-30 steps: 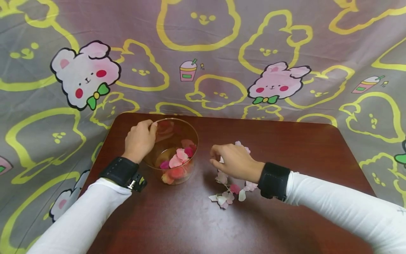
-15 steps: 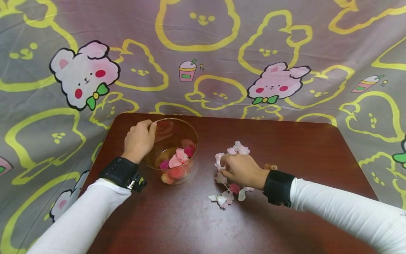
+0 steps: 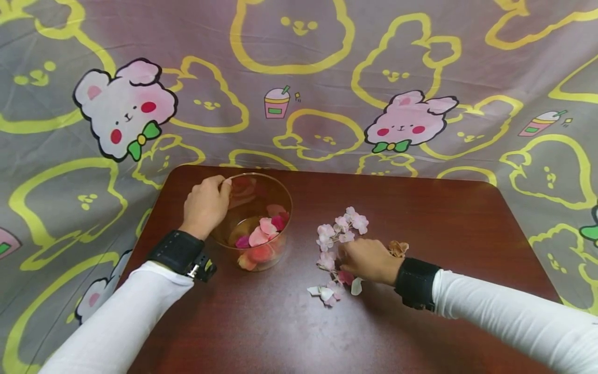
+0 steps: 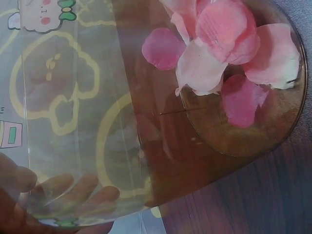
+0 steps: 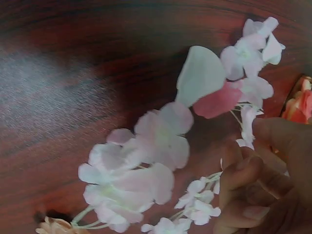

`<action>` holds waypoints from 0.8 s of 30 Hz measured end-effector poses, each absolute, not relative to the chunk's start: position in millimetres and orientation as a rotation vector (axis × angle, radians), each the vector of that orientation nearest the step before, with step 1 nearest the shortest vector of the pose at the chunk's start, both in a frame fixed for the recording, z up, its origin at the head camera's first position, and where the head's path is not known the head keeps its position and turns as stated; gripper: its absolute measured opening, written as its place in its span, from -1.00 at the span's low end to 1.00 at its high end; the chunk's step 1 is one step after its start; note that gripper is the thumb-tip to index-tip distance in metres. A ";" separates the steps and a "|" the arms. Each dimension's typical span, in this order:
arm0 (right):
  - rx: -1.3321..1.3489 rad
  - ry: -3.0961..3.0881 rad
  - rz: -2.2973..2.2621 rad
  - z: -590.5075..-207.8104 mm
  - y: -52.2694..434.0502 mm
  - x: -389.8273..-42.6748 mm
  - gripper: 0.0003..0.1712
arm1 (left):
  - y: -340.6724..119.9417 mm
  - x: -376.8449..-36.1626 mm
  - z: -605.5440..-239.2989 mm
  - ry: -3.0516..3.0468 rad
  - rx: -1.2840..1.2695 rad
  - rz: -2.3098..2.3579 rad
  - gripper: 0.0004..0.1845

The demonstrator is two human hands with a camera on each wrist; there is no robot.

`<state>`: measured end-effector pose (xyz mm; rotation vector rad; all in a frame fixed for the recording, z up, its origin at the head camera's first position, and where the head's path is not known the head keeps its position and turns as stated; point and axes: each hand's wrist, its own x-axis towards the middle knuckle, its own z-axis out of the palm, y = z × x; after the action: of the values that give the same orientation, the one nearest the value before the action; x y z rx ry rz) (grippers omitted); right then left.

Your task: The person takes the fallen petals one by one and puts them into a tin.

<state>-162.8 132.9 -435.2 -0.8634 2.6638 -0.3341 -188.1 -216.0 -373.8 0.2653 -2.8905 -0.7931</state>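
My left hand (image 3: 205,205) grips the rim of a clear, amber-tinted container (image 3: 219,228) at the table's left. Its fingers (image 4: 100,197) show through the clear wall in the left wrist view. Pink and magenta petals (image 3: 261,236) lie in the bottom. My right hand (image 3: 371,259) is low over a ring-like garland of pale pink flowers (image 3: 327,259), its fingers loosely bent and nothing visible between thumb and forefinger. Close to its fingertips (image 5: 231,151) lie a deep pink petal (image 5: 217,100) and a whitish petal (image 5: 202,73), among the flowers.
A brownish flower (image 3: 398,249) sits beside the right wrist, partly covered by it. Everything stands on a dark red-brown table (image 3: 261,332). A printed cloth (image 3: 322,93) hangs behind and at the sides.
My right hand has moved down and right, from above the garland's left side to low over its middle, uncovering flowers and the brownish flower. My left hand and the container stay put.
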 end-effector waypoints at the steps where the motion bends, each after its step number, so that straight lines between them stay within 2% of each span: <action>1: -0.856 2.648 -0.338 -436.4 133.8 -162.7 -0.88 | -215.9 -188.1 -373.8 -2.891 0.267 -0.793 -0.61; 13: -0.873 2.604 -0.328 -454.4 140.8 -155.6 -0.83 | -215.9 -187.6 -371.6 -2.912 0.258 -0.797 -0.60; 24: -0.844 2.586 -0.331 -456.5 139.0 -155.5 -0.90 | -216.6 -187.3 -371.8 -2.906 0.249 -0.792 -0.61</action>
<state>-155.5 139.0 -456.5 -0.8444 2.5864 -0.3313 -187.3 -216.6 -371.8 0.2493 -2.9063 -0.7916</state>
